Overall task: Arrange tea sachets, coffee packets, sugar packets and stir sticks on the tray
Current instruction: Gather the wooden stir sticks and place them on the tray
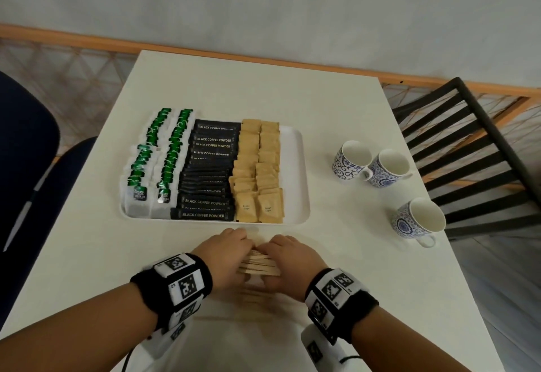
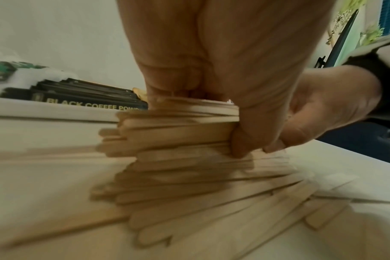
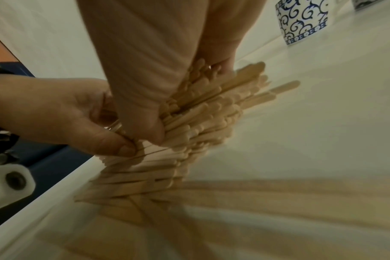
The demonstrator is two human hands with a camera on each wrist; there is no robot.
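Just before the tray [image 1: 295, 172], both hands clench the stir sticks [image 1: 257, 265]; next, seemingly, lift them onto its bare strip.

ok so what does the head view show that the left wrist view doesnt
Only the head view shows the whole tray with its brown sugar packets and the three cups to its right. Only the left wrist view shows the loose sticks fanned on the table under the bundle. Both show the left hand and right hand gripping the stir sticks, and the black coffee packets.

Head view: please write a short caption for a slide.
Both hands gather stir sticks before the filled tray.
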